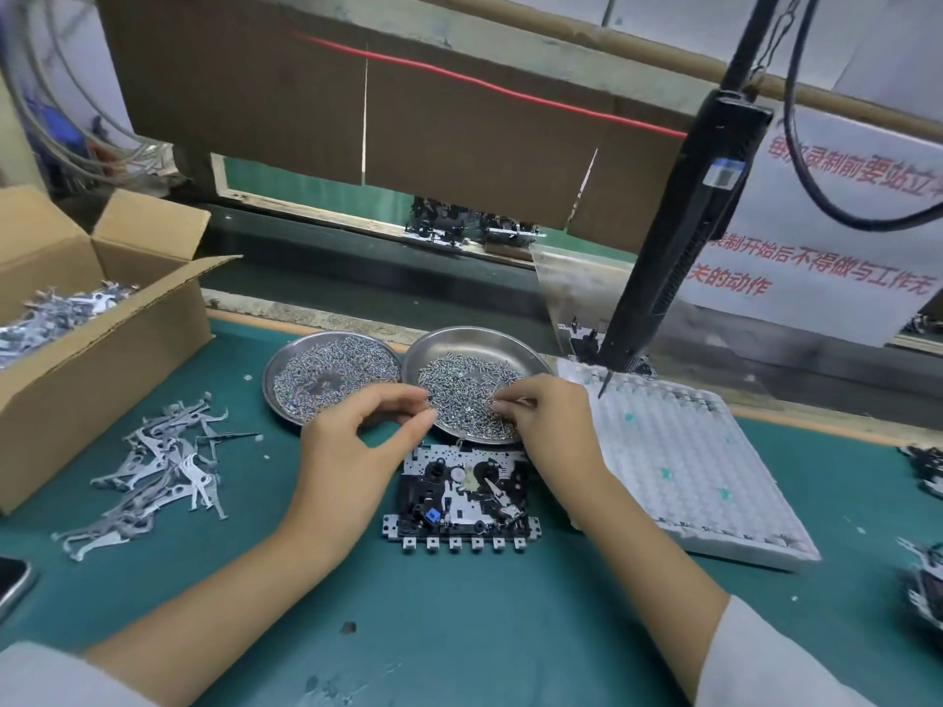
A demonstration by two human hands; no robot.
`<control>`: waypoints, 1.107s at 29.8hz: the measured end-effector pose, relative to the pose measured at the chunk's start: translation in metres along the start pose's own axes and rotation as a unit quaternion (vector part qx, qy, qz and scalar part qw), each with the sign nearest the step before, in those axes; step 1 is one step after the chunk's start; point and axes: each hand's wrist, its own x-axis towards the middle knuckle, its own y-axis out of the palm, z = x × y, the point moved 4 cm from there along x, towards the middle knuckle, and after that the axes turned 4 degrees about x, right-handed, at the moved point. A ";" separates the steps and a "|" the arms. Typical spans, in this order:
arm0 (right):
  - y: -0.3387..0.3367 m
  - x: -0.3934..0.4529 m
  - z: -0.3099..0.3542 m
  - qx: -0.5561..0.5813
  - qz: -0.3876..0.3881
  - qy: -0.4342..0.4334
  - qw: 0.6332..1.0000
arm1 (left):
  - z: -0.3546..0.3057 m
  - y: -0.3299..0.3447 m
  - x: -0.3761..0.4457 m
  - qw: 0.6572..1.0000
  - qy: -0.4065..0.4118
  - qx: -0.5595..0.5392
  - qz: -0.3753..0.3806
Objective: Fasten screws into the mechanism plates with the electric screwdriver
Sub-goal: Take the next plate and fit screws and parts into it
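Both my hands are over the right-hand round steel dish of small silver screws (472,387), picking. My left hand (357,451) has thumb and forefinger pinched together at the dish's near-left rim, and there looks to be one tiny screw caught between the tips, though it is too small to be sure. My right hand (548,426) has its fingertips curled down into the heap, nipping at screws; whether it has one yet I cannot tell.

The black-and-silver mechanism plate with the blue part (462,497) lies flat on the green mat (459,630), just below the dish and between my wrists. No screw is going in at this moment.

The long black electric screwdriver (678,237) hangs on its cord, tip down near the white moulded plastic tray (689,461), untouched by either hand.

So I judge this early in the cycle: fetching screws, with the placing and driving all left to do on this plate. More mechanisms wait at the right edge (926,472).
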 end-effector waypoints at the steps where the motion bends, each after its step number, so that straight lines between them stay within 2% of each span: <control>1: -0.001 0.000 0.000 0.010 -0.006 -0.006 1.000 | 0.000 0.001 -0.001 1.000 -0.001 -0.007 0.000; 6: -0.003 -0.002 -0.004 0.056 -0.028 -0.002 0.998 | -0.002 0.008 -0.009 1.000 0.006 -0.008 0.007; 11: -0.008 -0.006 -0.001 0.182 -0.016 0.049 0.982 | -0.004 0.010 -0.011 1.000 0.021 -0.008 0.014; 16: -0.012 -0.030 0.014 0.407 0.054 0.103 0.906 | -0.006 0.010 -0.013 0.999 0.018 -0.028 0.017; 20: -0.006 -0.052 0.020 0.493 0.100 0.140 0.853 | -0.008 0.012 -0.015 0.999 0.022 -0.039 0.024; 22: -0.003 -0.058 0.020 0.512 0.117 0.149 0.838 | -0.011 0.013 -0.017 0.998 0.027 -0.046 0.027; 25: -0.001 -0.062 0.020 0.502 0.136 0.140 0.843 | -0.013 0.014 -0.019 0.998 0.036 -0.048 0.030; 33: 0.001 -0.066 0.018 0.544 0.145 0.143 0.814 | -0.013 0.014 -0.021 0.997 0.045 -0.056 0.031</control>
